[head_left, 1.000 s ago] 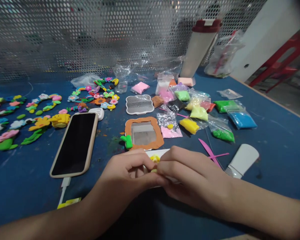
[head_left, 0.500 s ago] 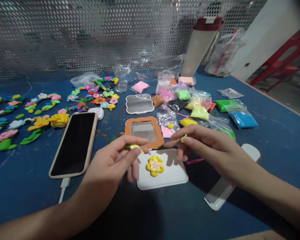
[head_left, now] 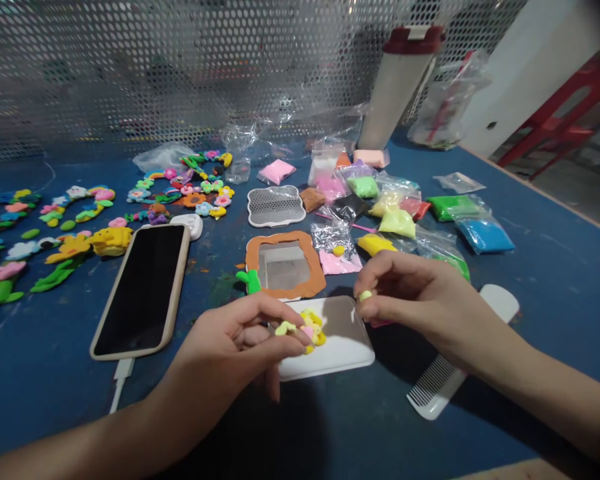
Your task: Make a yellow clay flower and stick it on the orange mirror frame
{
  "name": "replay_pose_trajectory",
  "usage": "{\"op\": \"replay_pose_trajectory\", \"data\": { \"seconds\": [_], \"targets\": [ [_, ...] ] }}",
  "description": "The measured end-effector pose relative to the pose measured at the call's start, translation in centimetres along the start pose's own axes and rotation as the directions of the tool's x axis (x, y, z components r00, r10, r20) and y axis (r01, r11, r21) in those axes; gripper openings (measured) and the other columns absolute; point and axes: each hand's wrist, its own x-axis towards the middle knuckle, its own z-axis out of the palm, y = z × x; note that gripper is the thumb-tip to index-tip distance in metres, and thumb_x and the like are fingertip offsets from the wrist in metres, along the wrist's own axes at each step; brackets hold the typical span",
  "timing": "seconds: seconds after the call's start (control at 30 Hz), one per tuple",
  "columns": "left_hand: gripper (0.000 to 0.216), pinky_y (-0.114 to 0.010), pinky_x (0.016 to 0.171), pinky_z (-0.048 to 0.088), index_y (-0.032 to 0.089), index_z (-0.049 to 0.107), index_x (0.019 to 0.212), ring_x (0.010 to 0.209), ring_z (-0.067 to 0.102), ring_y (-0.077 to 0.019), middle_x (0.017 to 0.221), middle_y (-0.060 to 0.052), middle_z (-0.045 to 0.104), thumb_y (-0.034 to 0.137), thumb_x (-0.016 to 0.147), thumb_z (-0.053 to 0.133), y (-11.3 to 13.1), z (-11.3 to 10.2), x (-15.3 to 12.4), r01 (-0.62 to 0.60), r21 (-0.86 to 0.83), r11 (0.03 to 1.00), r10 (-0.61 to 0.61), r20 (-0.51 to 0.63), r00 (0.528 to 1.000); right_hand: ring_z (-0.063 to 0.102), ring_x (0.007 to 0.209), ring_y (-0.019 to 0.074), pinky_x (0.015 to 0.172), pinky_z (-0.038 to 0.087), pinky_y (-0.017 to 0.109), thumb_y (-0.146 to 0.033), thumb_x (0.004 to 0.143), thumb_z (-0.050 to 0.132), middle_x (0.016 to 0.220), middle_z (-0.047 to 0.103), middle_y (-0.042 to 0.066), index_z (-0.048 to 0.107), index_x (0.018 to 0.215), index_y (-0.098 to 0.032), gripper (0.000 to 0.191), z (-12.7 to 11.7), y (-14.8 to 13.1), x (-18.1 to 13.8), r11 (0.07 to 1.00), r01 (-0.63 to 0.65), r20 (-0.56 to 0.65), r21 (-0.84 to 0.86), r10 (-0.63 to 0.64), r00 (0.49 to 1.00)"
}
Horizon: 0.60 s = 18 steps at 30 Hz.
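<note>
My left hand (head_left: 245, 340) pinches a small pale yellow-green bit of clay (head_left: 285, 328) just over the yellow clay flower (head_left: 314, 327), which lies on a white rounded plate (head_left: 340, 343). My right hand (head_left: 410, 300) hovers to the right of the plate and pinches another small pale bit of clay (head_left: 365, 295) between thumb and fingers. Behind the plate lies a small mirror with an orange clay frame (head_left: 285, 265) and a green clay piece (head_left: 249, 281) at its left corner.
A phone (head_left: 143, 288) on a cable lies at the left. Many clay flowers (head_left: 70, 248) lie at the far left, and bags of coloured clay (head_left: 484, 235) lie at the right. A white comb (head_left: 455, 373) is under my right wrist. A perforated metal screen (head_left: 180, 67) stands behind.
My left hand has come down with its clay bit to the flower. My right hand has lowered slightly and curled its fingers round its bit. The view has shifted a little.
</note>
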Motion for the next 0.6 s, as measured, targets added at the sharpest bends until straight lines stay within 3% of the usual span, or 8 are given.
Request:
{"op": "replay_pose_trajectory", "data": {
  "seconds": [0.07, 0.17, 0.3, 0.37, 0.47, 0.6],
  "targets": [
    [0.018, -0.015, 0.038, 0.036, 0.017, 0.057, 0.070, 0.036, 0.054, -0.0075, 0.065, 0.000, 0.070, 0.023, 0.064, 0.073, 0.09, -0.04, -0.06, 0.042, -0.070, 0.997, -0.040, 0.032, 0.999, 0.057, 0.063, 0.0070, 0.056, 0.046, 0.016, -0.025, 0.074, 0.072, 0.071, 0.061, -0.003, 0.061, 0.078, -0.019, 0.013, 0.11, -0.11, 0.04, 1.000, 0.017, 0.001, -0.022, -0.017, 1.000],
    [0.018, -0.014, 0.035, 0.030, 0.017, 0.053, 0.064, 0.032, 0.049, -0.0066, 0.054, 0.001, 0.067, 0.020, 0.063, 0.071, 0.27, -0.17, -0.14, 0.046, -0.083, 0.995, -0.043, 0.045, 0.998, 0.060, 0.067, 0.0092, 0.061, 0.048, 0.020, -0.032, 0.087, 0.056, 0.075, 0.063, 0.000, 0.060, 0.087, -0.018, 0.015, 0.29, -0.26, 0.20, 1.000, 0.006, 0.059, 0.001, -0.006, 0.998],
    [0.013, -0.013, 0.033, 0.023, 0.015, 0.060, 0.059, 0.032, 0.037, -0.0029, 0.046, 0.002, 0.059, 0.025, 0.066, 0.066, 0.33, -0.20, -0.13, -0.045, 0.015, 0.999, 0.046, -0.079, 0.996, 0.055, 0.061, 0.0085, 0.055, 0.044, 0.020, -0.035, 0.082, 0.061, 0.068, 0.058, -0.002, 0.060, 0.077, -0.017, 0.019, 0.37, -0.17, 0.29, 0.994, -0.012, 0.061, -0.110, 0.019, 0.998],
    [0.013, -0.013, 0.033, 0.019, 0.016, 0.065, 0.064, 0.032, 0.033, -0.0030, 0.042, 0.005, 0.052, 0.029, 0.066, 0.067, 0.21, -0.13, -0.05, -0.049, 0.068, 0.996, 0.059, -0.145, 0.988, 0.057, 0.066, 0.0095, 0.056, 0.044, 0.019, -0.032, 0.079, 0.066, 0.075, 0.061, -0.001, 0.062, 0.079, -0.018, 0.014, 0.34, -0.13, 0.23, 0.989, 0.004, 0.052, -0.147, 0.004, 0.999],
    [0.019, -0.014, 0.033, 0.016, 0.019, 0.069, 0.079, 0.030, 0.030, -0.0038, 0.034, 0.009, 0.041, 0.034, 0.068, 0.068, 0.08, -0.05, 0.13, -0.029, 0.110, 0.993, 0.047, -0.173, 0.984, 0.061, 0.079, 0.0105, 0.067, 0.047, 0.020, -0.029, 0.085, 0.059, 0.085, 0.066, 0.000, 0.065, 0.092, -0.022, 0.011, 0.32, -0.16, 0.09, 0.994, 0.011, 0.085, -0.110, -0.002, 0.996],
    [0.021, -0.016, 0.030, 0.014, 0.019, 0.070, 0.080, 0.029, 0.028, -0.0034, 0.045, 0.004, 0.056, 0.037, 0.071, 0.062, 0.21, -0.11, 0.25, 0.003, 0.051, 0.999, 0.003, -0.120, 0.993, 0.056, 0.065, 0.0084, 0.057, 0.044, 0.018, -0.030, 0.078, 0.067, 0.071, 0.062, -0.003, 0.064, 0.079, -0.021, 0.010, 0.40, -0.14, -0.03, 0.993, -0.052, 0.099, -0.108, 0.063, 0.993]
  ]
}}
